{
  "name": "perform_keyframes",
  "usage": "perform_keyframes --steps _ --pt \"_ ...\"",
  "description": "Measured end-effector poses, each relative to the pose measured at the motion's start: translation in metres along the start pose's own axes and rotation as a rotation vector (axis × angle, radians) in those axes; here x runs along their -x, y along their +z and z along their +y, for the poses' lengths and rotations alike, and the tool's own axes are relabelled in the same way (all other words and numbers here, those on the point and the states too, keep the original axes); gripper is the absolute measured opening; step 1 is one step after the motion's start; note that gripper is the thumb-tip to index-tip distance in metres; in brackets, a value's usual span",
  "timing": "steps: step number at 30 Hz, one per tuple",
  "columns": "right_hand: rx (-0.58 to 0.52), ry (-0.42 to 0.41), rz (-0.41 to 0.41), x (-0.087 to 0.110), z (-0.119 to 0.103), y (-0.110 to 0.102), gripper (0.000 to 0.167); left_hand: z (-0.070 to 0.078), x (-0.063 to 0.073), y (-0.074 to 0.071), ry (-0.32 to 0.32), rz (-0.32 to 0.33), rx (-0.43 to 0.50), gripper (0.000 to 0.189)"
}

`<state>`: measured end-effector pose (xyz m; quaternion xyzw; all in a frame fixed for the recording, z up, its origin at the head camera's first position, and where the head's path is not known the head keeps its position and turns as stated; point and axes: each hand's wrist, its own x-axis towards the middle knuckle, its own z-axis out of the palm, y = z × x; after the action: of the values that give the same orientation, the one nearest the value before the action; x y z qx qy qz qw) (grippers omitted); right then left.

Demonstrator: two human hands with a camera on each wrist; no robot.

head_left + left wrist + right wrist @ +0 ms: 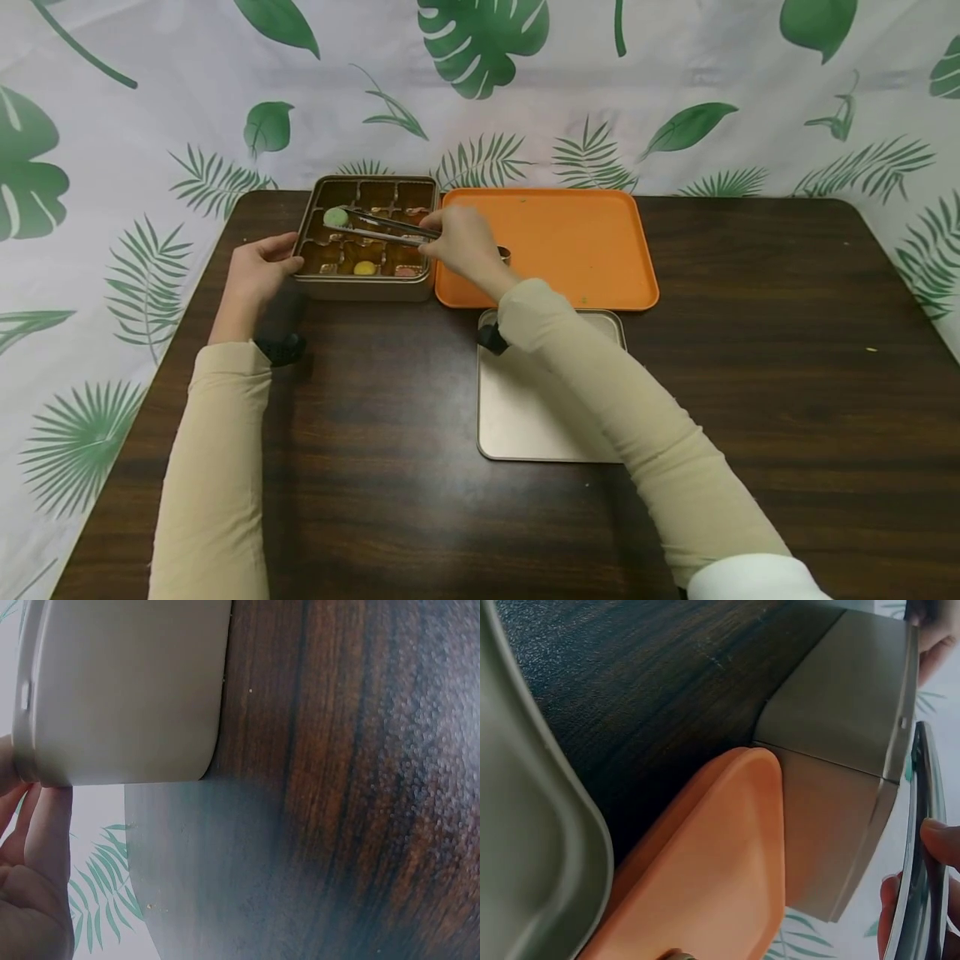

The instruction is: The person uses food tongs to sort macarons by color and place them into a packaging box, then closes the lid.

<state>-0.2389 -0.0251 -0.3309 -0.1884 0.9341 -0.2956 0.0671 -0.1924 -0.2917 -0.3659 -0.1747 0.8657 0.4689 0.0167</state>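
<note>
My right hand (467,242) holds metal tongs (382,235) over a divided tin box (360,289). The tong tips lie on either side of a round light-green sweet (336,217), like a macaron, at the box's left part. Thumb and fingers of my left hand (258,268) grip the box at its left rim near the front corner. A round yellow sweet (365,268) sits in a front compartment, with a pinkish one (406,272) to its right. In the right wrist view the tongs (922,825) are pinched between thumb and fingers.
An orange tray (570,242) stands right against the box. In front of it lies a flat pale metal lid (540,417), partly under my right sleeve. Just beside my right wrist shows a small ring-like edge (504,252). A leaf-patterned cloth (600,75) hangs behind the dark wooden table (375,467).
</note>
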Motion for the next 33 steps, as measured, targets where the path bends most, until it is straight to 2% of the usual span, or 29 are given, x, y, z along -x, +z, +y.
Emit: perform_keyframes --steps 9,15,26,33 --pt "0.007 -0.003 -0.005 0.001 -0.001 0.005 0.038 -0.001 0.002 -0.001 0.002 -0.017 0.002 0.050" --pt "-0.039 0.040 -0.029 0.004 0.001 -0.001 0.043 -0.001 0.002 0.000 0.004 -0.018 0.003 0.050" --pt "-0.125 0.064 0.009 0.014 0.020 -0.036 0.047 -0.003 0.001 -0.001 0.009 -0.017 -0.005 0.050" --pt "-0.091 0.099 0.023 0.030 0.040 -0.067 0.047 -0.002 0.001 0.000 0.013 -0.018 -0.003 0.049"
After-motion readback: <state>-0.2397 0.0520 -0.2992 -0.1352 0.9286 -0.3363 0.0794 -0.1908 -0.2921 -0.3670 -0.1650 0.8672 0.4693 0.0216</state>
